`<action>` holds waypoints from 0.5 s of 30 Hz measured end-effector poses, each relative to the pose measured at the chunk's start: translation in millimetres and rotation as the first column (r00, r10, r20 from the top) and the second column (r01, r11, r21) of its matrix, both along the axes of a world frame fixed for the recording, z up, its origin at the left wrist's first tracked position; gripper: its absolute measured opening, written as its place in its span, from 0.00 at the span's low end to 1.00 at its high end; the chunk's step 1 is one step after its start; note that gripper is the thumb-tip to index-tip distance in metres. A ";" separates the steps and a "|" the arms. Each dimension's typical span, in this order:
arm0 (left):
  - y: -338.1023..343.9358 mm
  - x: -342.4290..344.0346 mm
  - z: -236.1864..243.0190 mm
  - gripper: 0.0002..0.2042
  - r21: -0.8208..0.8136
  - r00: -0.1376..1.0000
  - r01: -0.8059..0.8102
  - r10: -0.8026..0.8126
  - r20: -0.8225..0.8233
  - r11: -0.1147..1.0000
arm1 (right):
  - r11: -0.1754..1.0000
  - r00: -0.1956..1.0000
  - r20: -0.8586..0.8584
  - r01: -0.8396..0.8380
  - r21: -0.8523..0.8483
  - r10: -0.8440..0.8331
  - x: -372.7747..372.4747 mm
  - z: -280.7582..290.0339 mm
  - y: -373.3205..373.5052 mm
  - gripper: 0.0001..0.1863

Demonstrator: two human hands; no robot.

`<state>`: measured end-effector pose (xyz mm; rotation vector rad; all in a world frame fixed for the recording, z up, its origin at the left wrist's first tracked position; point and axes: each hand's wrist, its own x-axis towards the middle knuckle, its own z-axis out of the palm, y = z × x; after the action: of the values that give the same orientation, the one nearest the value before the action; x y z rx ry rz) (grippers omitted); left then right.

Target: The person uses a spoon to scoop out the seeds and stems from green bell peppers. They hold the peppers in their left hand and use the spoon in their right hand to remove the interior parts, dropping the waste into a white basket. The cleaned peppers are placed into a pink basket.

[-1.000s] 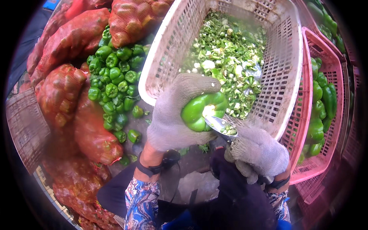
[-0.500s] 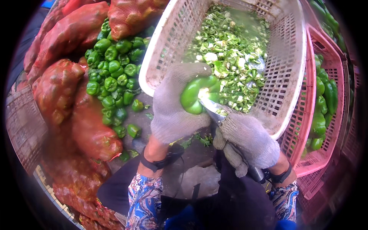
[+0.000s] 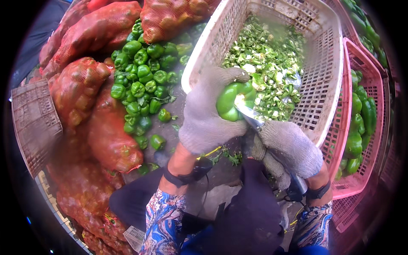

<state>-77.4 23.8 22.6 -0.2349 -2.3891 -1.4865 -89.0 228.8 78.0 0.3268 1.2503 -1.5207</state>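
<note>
My gloved left hand (image 3: pixel 203 112) is closed round a green bell pepper (image 3: pixel 230 102), its thumb and fingers on opposite sides. A knife (image 3: pixel 250 115) with a shiny blade is in my gloved right hand (image 3: pixel 289 146), and the blade's tip meets the pale core at the pepper's stem end. The knife's handle pokes out below the right palm. Just beyond the pepper stands a dirty white plastic basket (image 3: pixel 196 71), with chopped green and whitish pepper scraps (image 3: pixel 272 63) lying in it.
Whole bell peppers (image 3: pixel 144 73) lie heaped on the ground to the left. Red mesh sacks (image 3: pixel 111 140) of produce fill the left side, beside a worn crate (image 3: pixel 37 123). At the right, a pink crate (image 3: pixel 377 140) holds green peppers. Torn leaves (image 3: pixel 233 158) lie between my knees.
The surroundings have shifted to the right and slightly down in the view. Both hands keep their hold, with the blade still at the pepper's core.
</note>
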 end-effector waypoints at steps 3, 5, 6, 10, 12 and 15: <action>-5.6 7.3 24.2 0.27 0.017 0.998 0.002 -0.003 0.064 1.000 | 0.991 0.984 -0.124 -0.122 0.060 0.129 -0.8 18.2 0.0 0.17; 6.7 6.9 4.0 0.27 0.038 0.998 0.018 -0.020 0.053 0.999 | 0.999 0.982 -0.183 -0.046 0.025 0.050 6.5 1.5 -2.1 0.18; 10.2 7.8 3.4 0.26 -0.007 1.000 0.013 -0.013 0.008 1.000 | 1.000 0.966 -0.258 -0.015 -0.025 0.008 13.7 -13.2 -1.8 0.18; 20.3 15.1 8.6 0.25 -0.120 0.999 -0.016 0.013 -0.029 0.993 | 0.998 0.947 -0.320 -0.019 -0.057 0.000 27.9 -22.7 11.0 0.19; 26.8 17.6 7.9 0.25 -0.149 0.999 -0.022 0.016 -0.038 0.989 | 0.996 0.859 -0.507 -0.085 0.000 0.073 31.4 -20.3 17.4 0.19; 25.8 20.5 6.3 0.25 -0.104 0.999 -0.039 0.040 0.005 0.994 | 0.959 0.507 -0.815 -0.102 0.265 0.279 34.3 -16.9 14.5 0.19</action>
<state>-56.9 49.6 28.9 -0.2050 -2.4652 -1.3499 -54.7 243.3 61.1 -0.5382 2.1292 -1.3767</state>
